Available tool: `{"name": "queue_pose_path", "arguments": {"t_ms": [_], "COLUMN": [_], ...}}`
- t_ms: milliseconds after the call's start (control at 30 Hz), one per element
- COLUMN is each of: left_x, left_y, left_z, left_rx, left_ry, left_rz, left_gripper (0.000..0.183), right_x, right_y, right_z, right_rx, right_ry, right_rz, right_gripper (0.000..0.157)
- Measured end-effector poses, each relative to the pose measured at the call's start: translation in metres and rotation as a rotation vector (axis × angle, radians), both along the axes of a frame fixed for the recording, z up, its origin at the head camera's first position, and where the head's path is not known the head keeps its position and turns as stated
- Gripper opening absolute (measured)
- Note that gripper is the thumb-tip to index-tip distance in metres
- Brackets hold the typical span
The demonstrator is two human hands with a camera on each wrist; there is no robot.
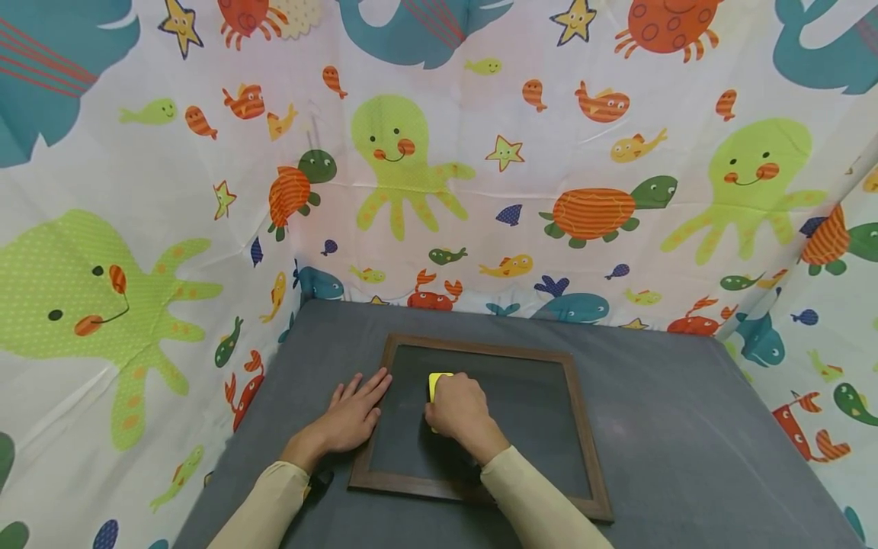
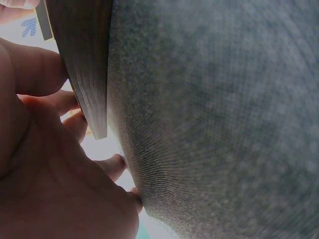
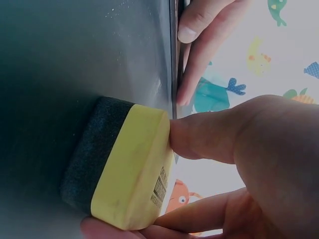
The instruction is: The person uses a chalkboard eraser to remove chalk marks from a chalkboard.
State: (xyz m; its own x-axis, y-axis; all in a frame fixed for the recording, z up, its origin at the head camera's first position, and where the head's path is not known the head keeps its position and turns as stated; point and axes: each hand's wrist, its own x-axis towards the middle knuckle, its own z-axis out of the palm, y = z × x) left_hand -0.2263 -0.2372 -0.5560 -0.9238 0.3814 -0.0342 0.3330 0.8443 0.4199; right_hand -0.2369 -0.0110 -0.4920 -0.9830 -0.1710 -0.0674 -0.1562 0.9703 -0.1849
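Observation:
A chalkboard (image 1: 521, 412) in a brown wooden frame (image 1: 590, 450) lies flat on the grey cloth-covered table. My right hand (image 1: 461, 408) grips a yellow board eraser (image 3: 132, 169) between thumb and fingers, its dark felt side against the board left of the middle. Small white specks show on the board's surface in the right wrist view. My left hand (image 1: 350, 415) lies with its fingers extended at the frame's left edge, fingertips touching the wood. In the left wrist view, its thumb (image 2: 40, 69) is against the frame's side and other fingers reach the cloth.
Grey cloth (image 1: 686, 427) covers the table around the board. A white curtain (image 1: 473, 221) printed with sea animals hangs behind and on both sides of the table. A dark strap (image 1: 318, 486) sits at the left wrist.

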Motion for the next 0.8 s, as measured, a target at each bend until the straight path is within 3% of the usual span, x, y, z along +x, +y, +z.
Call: {"name": "queue_pose_path", "arguments": {"t_ms": [800], "left_x": [0.002], "left_y": [0.003], "left_z": [0.004], "left_rx": [0.014], "left_ry": [0.001], "left_rz": [0.026], "left_gripper": [0.058], "right_x": [0.001], "right_y": [-0.015], "right_z": [0.003], "right_rx": [-0.013], "right_ry": [0.014], "right_rz": [0.061], "right_gripper": [0.039]}}
